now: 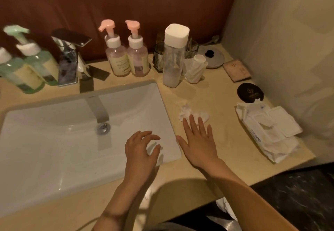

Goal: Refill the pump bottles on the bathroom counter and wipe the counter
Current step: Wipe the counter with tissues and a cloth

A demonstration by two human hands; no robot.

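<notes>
Two pink pump bottles point(126, 57) stand side by side at the back of the beige counter point(222, 100), behind the sink. Two green pump bottles point(29, 64) stand at the far left. A tall clear refill bottle point(174, 55) with a white cap stands right of the pink ones, a little white liquid at its bottom. A crumpled white wipe point(191, 114) lies on the counter right of the sink. My right hand point(197, 140) is flat and spread, its fingertips on the wipe's near edge. My left hand point(141, 149) hovers over the sink's right corner, fingers curled and apart, holding nothing.
A white sink point(54, 140) fills the left, with a chrome faucet point(72, 57) behind it. A wet-wipe pack point(267, 133) lies at the right edge. A black round lid point(250, 92), a pink flat box point(236, 70), a kettle lid point(211, 57), glass cups point(159, 57) and a wrapped cup point(196, 69) crowd the back right.
</notes>
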